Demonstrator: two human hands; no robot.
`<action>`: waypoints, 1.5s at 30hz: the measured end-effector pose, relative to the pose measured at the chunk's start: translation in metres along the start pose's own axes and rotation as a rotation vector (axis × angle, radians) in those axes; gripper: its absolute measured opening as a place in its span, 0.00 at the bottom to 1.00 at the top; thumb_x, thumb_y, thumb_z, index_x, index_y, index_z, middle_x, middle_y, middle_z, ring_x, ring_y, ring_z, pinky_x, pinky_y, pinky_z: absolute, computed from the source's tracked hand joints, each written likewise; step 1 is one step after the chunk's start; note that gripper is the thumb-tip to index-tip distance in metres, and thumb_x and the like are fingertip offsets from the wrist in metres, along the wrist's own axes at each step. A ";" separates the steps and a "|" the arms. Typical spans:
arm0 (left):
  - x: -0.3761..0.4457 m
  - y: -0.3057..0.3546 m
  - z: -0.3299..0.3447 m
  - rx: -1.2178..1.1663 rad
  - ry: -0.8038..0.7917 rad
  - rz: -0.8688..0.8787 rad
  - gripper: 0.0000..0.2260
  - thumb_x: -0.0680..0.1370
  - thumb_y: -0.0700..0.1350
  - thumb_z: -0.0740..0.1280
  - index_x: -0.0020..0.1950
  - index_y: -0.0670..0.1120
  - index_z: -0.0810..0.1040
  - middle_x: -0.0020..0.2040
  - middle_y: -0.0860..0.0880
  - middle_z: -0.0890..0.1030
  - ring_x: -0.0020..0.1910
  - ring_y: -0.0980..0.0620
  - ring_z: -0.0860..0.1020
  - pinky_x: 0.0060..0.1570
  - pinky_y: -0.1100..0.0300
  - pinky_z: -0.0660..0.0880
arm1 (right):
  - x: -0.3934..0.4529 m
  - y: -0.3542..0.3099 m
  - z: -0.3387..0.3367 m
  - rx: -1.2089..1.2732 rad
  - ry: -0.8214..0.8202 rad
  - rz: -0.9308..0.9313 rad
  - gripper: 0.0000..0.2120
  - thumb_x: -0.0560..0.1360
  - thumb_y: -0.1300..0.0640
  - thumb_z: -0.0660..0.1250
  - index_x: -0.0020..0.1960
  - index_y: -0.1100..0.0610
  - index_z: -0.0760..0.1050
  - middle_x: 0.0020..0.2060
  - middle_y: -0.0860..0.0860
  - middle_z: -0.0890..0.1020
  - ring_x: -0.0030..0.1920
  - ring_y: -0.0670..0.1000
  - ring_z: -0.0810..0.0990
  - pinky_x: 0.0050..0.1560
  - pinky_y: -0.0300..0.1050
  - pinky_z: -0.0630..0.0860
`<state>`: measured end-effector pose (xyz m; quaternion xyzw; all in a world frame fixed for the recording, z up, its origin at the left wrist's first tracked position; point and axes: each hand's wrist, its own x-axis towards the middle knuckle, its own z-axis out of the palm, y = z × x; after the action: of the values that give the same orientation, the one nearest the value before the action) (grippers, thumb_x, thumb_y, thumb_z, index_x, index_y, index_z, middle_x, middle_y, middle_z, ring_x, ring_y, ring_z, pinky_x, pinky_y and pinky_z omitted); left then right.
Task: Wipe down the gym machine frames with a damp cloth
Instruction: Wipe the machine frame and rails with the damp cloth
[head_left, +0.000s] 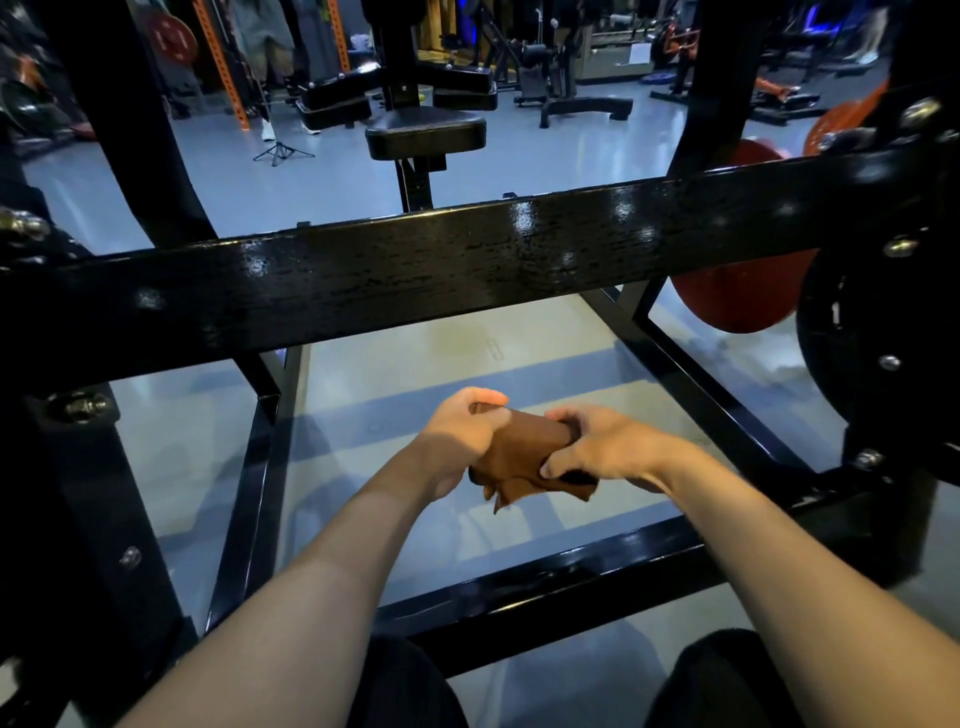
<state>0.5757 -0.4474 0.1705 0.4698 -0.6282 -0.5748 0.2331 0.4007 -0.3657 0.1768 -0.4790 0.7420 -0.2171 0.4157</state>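
Below the wet-looking black crossbar (467, 260), the brown cloth (524, 457) is gripped at one end by the curled left hand (462, 436) and pinched at the other by the right hand (602, 447). Loose corners hang down; if refolded carelessly, a slip to the floor seems possible.

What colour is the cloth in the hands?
Brown, a rusty orange-brown; the cloth shows best in the head view, held between both hands.

Head-worn, wide-angle, looking forward and down; close over both forearms at lower frame, black crossbar (467, 270) just beyond at mid-frame, gym floor (519, 156) stretching away at top.
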 end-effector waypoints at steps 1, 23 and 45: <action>-0.001 0.000 -0.001 0.006 -0.086 -0.017 0.16 0.79 0.40 0.71 0.65 0.49 0.75 0.59 0.39 0.78 0.44 0.44 0.80 0.36 0.56 0.77 | 0.001 -0.003 0.004 -0.192 0.010 0.011 0.29 0.67 0.55 0.80 0.64 0.48 0.74 0.62 0.57 0.72 0.56 0.57 0.80 0.58 0.53 0.82; -0.013 0.007 -0.026 -0.456 -0.308 -0.177 0.13 0.83 0.42 0.66 0.68 0.46 0.76 0.58 0.41 0.85 0.53 0.42 0.85 0.53 0.42 0.82 | -0.032 0.002 -0.027 0.663 0.039 0.011 0.16 0.80 0.51 0.71 0.62 0.62 0.80 0.46 0.59 0.88 0.40 0.52 0.87 0.37 0.43 0.82; -0.018 0.010 -0.009 -0.055 -0.403 -0.129 0.22 0.77 0.56 0.75 0.60 0.40 0.83 0.48 0.42 0.83 0.44 0.48 0.82 0.43 0.57 0.79 | -0.009 0.003 -0.018 0.882 0.355 0.058 0.18 0.84 0.65 0.55 0.65 0.52 0.79 0.46 0.58 0.84 0.44 0.52 0.82 0.42 0.45 0.81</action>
<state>0.5877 -0.4374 0.1865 0.3780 -0.6148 -0.6878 0.0781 0.3860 -0.3575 0.1883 -0.1916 0.6517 -0.5781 0.4520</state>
